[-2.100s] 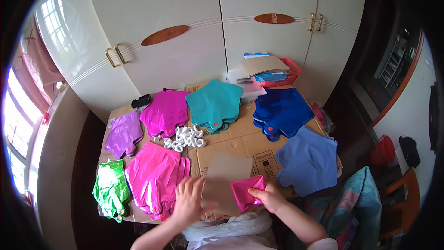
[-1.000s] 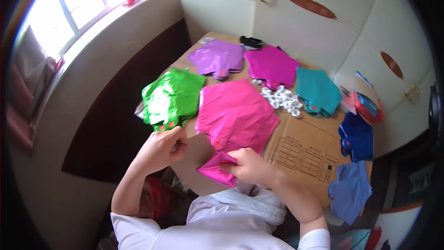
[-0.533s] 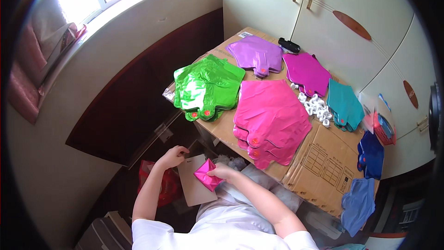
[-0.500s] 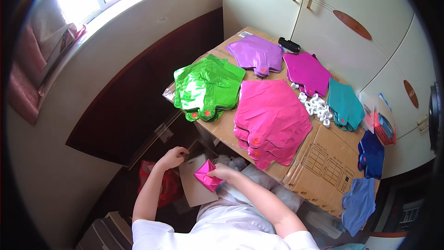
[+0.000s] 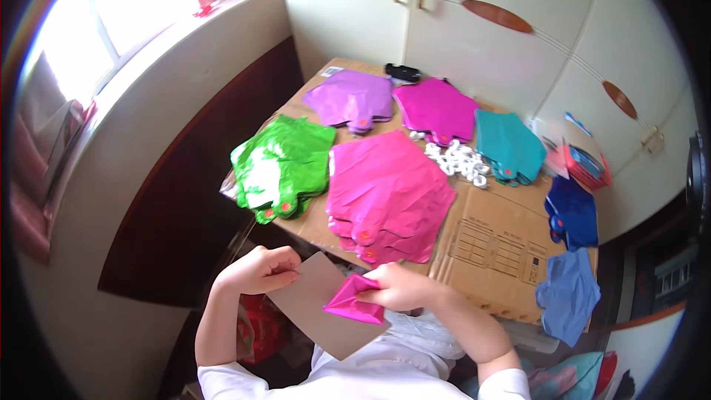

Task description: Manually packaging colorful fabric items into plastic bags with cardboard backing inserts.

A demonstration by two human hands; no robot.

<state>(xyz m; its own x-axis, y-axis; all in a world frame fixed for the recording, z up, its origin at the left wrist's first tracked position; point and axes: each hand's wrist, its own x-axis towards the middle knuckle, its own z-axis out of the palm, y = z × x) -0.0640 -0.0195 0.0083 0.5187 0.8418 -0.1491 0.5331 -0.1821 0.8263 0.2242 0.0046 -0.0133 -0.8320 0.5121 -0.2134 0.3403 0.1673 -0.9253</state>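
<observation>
Closest to me, between the wearer's body and the big pink foil stack [image 5: 392,185], which I take as my landmark, the two hands are busy over a stiff grey-brown sheet [image 5: 315,292]. The right hand [image 5: 400,287] is closed on a folded pink foil piece [image 5: 354,304], thumb pressed over it; the piece lies across the sheet's face, just on the near side of the stack. The left hand [image 5: 261,270], near and left of the stack, has its fingers curled in at the sheet's upper left edge; whether it truly pinches the sheet I cannot tell. I'd judge the step in hand to be handling this foil together with the sheet. The next move, to my mind, calls for keeping the sheet steady and the right thumb firm, since thin, slick foil could slip or spring out of its folds. Farther off, a green foil stack [image 5: 285,163] sits just left of the pink stack, and a light blue stack [image 5: 569,296] well to its right. White plastic pieces [image 5: 461,164] lie in a heap just beyond its right side, with a teal stack [image 5: 511,147] past them. Behind it are a purple stack [image 5: 349,96] and a magenta one [image 5: 437,110].
</observation>
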